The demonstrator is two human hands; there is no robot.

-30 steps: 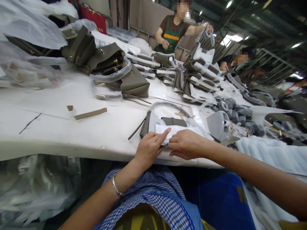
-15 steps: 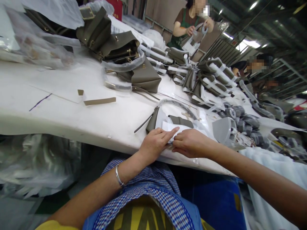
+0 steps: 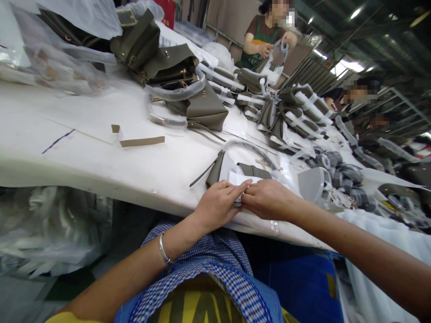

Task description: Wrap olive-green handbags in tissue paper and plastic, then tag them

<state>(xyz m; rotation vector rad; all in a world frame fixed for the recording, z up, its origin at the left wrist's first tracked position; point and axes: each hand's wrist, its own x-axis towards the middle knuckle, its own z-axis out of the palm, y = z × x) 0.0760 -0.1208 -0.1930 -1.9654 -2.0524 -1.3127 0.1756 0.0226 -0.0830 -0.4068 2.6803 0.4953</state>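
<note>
An olive-grey handbag (image 3: 215,171) lies at the table's front edge, its handle (image 3: 264,151) covered in clear plastic. White wrapping (image 3: 239,178) covers part of the bag nearest me. My left hand (image 3: 218,202) presses on this wrapping, index finger stretched along it and the other fingers folded at the bag's near edge. Touching it from the right, my right hand (image 3: 267,198) is closed in a pinch on the wrapping's near edge. What lies between the fingertips is hidden.
More olive handbags (image 3: 207,110) stand behind, many with white wrapping. Grey tape rolls (image 3: 335,159) sit on the right. A strip of brown material (image 3: 143,141) lies on the white table (image 3: 84,166). Across the table a person in a green apron (image 3: 257,42) handles a wrapped piece.
My right hand has shifted slightly left and up, closer against my left fingers. The handbag stays in place. Across the table, the other person's hands have lowered slightly.
</note>
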